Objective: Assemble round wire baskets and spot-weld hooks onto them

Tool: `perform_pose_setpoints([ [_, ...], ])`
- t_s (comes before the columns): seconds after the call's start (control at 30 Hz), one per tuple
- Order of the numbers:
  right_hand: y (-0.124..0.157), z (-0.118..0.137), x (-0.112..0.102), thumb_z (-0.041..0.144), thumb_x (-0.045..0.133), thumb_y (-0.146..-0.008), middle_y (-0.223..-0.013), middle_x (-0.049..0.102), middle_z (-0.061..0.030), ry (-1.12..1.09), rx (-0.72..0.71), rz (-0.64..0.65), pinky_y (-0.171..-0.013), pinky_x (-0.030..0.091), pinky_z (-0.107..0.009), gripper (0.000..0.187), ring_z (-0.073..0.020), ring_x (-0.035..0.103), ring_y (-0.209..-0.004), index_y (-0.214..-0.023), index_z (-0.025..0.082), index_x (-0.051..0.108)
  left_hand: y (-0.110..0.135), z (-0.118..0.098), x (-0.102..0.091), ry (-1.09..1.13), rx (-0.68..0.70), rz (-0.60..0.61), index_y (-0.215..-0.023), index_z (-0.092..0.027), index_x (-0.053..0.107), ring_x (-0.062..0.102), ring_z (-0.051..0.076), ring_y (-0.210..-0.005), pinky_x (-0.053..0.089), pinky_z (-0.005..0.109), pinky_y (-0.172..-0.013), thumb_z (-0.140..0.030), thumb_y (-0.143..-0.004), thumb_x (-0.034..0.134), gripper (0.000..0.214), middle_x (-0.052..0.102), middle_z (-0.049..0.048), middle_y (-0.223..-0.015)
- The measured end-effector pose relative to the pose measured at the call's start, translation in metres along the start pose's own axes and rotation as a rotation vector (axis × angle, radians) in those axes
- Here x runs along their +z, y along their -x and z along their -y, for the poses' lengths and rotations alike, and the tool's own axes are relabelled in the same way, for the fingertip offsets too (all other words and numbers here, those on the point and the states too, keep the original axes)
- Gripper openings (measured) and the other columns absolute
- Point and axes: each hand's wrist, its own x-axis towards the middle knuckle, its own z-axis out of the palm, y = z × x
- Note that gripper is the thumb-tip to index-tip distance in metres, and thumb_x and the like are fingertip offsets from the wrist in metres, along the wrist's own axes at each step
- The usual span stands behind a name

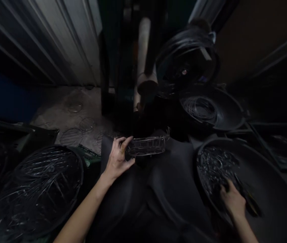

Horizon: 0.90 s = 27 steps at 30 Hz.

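Note:
My left hand (119, 157) is closed on the left end of a small wire basket (148, 145), seen side-on, with its thumb below and fingers above. The basket is held over my dark-clad lap (173, 172). On the right, my right hand (233, 199) reaches down into a wide dark pan (264, 182), at the edge of a heap of small shiny metal pieces (215, 167). Its fingers are blurred and partly hidden, so I cannot make out whether they hold a piece. Beside that hand lies a dark tool with yellowish marks (252, 200), perhaps pliers.
A tub (81, 168) of loose wire pieces stands at the left. Round wire grids (72, 136) lie on the floor (54, 101). Behind are a wire coil (200, 109) in a dark pan, a larger hanging coil (189, 40) and a pale pipe (143, 47).

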Motion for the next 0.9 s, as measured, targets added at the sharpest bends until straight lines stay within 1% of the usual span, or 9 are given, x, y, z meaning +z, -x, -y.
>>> perform_pose_setpoints([
  [0.03, 0.005, 0.009, -0.008, 0.038, 0.040, -0.073, -0.078, 0.068, -0.0174, -0.012, 0.012, -0.009, -0.066, 0.048, -0.049, 0.062, -0.0348, 0.062, -0.062, -0.126, 0.010, 0.054, 0.002, -0.004, 0.004, -0.003, -0.017, 0.036, -0.136, -0.024, 0.034, 0.049, 0.027, -0.113, 0.034, 0.055, -0.104, -0.019, -0.068, 0.067, 0.075, 0.044, 0.0092, -0.118],
  [0.1, 0.016, 0.032, -0.026, 0.043, 0.042, -0.074, -0.090, 0.067, -0.0192, -0.068, 0.067, -0.049, -0.070, 0.047, -0.048, 0.071, -0.0352, 0.063, -0.072, -0.135, 0.009, 0.043, 0.005, -0.009, 0.012, 0.001, -0.032, 0.107, -0.136, -0.024, 0.035, 0.049, 0.027, -0.110, 0.039, 0.053, -0.100, -0.018, -0.068, 0.066, 0.076, 0.044, 0.0094, -0.116],
  [0.2, 0.031, 0.069, -0.048, 0.052, 0.048, -0.071, -0.088, 0.067, -0.0166, -0.300, 0.077, -0.084, -0.073, 0.048, -0.043, 0.060, -0.0324, 0.063, -0.081, -0.112, 0.012, 0.061, 0.005, -0.010, 0.018, 0.004, -0.041, 0.210, -0.139, -0.025, 0.030, 0.047, 0.029, -0.114, 0.040, 0.053, -0.099, -0.019, -0.068, 0.067, 0.080, 0.042, 0.0112, -0.121],
  [0.33, 0.055, 0.108, -0.038, 0.058, 0.057, -0.069, -0.081, 0.069, -0.0093, -0.610, -0.010, 0.114, -0.069, 0.050, -0.036, 0.049, -0.0237, 0.064, -0.072, -0.094, 0.017, 0.068, 0.004, -0.006, 0.015, 0.026, 0.027, 0.360, -0.146, -0.026, 0.010, 0.029, 0.034, -0.133, 0.035, 0.056, -0.103, -0.021, -0.072, 0.067, 0.093, 0.022, 0.0159, -0.142],
  [0.4, 0.064, 0.118, -0.020, 0.059, 0.059, -0.067, -0.084, 0.071, -0.0090, -0.642, -0.082, 0.180, -0.071, 0.050, -0.036, 0.049, -0.0233, 0.065, -0.073, -0.089, 0.017, 0.070, 0.004, -0.004, 0.016, 0.035, 0.059, 0.334, -0.147, -0.029, 0.006, 0.027, 0.032, -0.135, 0.032, 0.056, -0.106, -0.018, -0.075, 0.062, 0.091, 0.021, 0.0143, -0.144],
  [0.5, 0.072, 0.131, -0.005, 0.061, 0.062, -0.065, -0.081, 0.071, -0.0084, -0.658, -0.139, 0.239, -0.069, 0.053, -0.036, 0.048, -0.0231, 0.066, -0.070, -0.081, 0.017, 0.070, 0.004, 0.001, 0.022, 0.077, 0.087, 0.217, -0.146, -0.031, 0.012, 0.039, 0.027, -0.127, 0.028, 0.055, -0.109, -0.019, -0.078, 0.060, 0.083, 0.037, 0.0105, -0.135],
  [0.63, 0.086, 0.165, -0.025, 0.050, 0.067, -0.069, -0.064, 0.067, -0.0042, -0.837, -0.144, 0.360, -0.056, 0.054, -0.030, 0.039, -0.0183, 0.064, -0.056, -0.087, 0.015, 0.067, 0.000, 0.007, 0.026, 0.171, 0.115, 0.132, -0.145, -0.026, 0.015, 0.046, 0.026, -0.120, 0.035, 0.052, -0.106, -0.026, -0.077, 0.064, 0.084, 0.045, 0.0112, -0.131],
  [0.8, 0.096, 0.230, -0.045, 0.047, 0.066, -0.074, -0.062, 0.064, -0.0017, -0.944, -0.262, 0.481, -0.051, 0.051, -0.025, 0.031, -0.0154, 0.062, -0.054, -0.080, 0.016, 0.062, -0.007, -0.005, 0.018, 0.112, 0.117, 0.186, -0.140, -0.028, 0.028, 0.046, 0.026, -0.120, 0.036, 0.053, -0.105, -0.022, -0.078, 0.063, 0.072, 0.044, 0.0095, -0.128],
  [0.9, 0.095, 0.254, -0.039, 0.047, 0.061, -0.078, -0.063, 0.065, -0.0008, -0.857, -0.330, 0.418, -0.055, 0.050, -0.025, 0.029, -0.0154, 0.063, -0.057, -0.079, 0.018, 0.061, -0.009, -0.013, 0.014, 0.056, 0.149, 0.160, -0.134, -0.028, 0.037, 0.046, 0.026, -0.118, 0.035, 0.055, -0.105, -0.019, -0.078, 0.062, 0.062, 0.044, 0.0095, -0.126],
])
